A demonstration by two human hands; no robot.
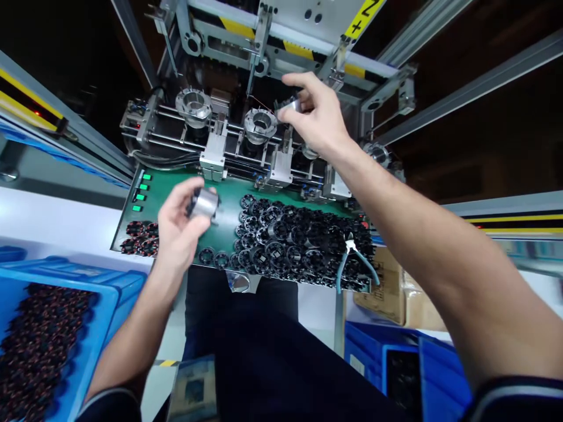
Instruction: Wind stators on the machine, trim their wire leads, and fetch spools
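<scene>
My left hand (179, 221) grips a motor stator core (206, 203), a silvery ring with black ends, above the green worktop (220, 225). Up at the machine, my right hand (317, 114) pinches a second stator core (290, 105) between thumb and fingers; the fingers partly cover it. Just left of that one is the middle round metal holder (260, 124), with a thin reddish wire running near its top. Another round holder (194, 106) stands farther left on the machine. Many black stator cores (277, 252) are heaped on the worktop below my hands.
Pliers (350, 246) with teal handles lie on the heap's right side. Copper-wound stators (139, 239) sit at the worktop's left end. A blue bin (112, 293) at lower left holds many more. Blue bins (382, 346) and a cardboard box (382, 290) stand at lower right. Metal posts flank the machine.
</scene>
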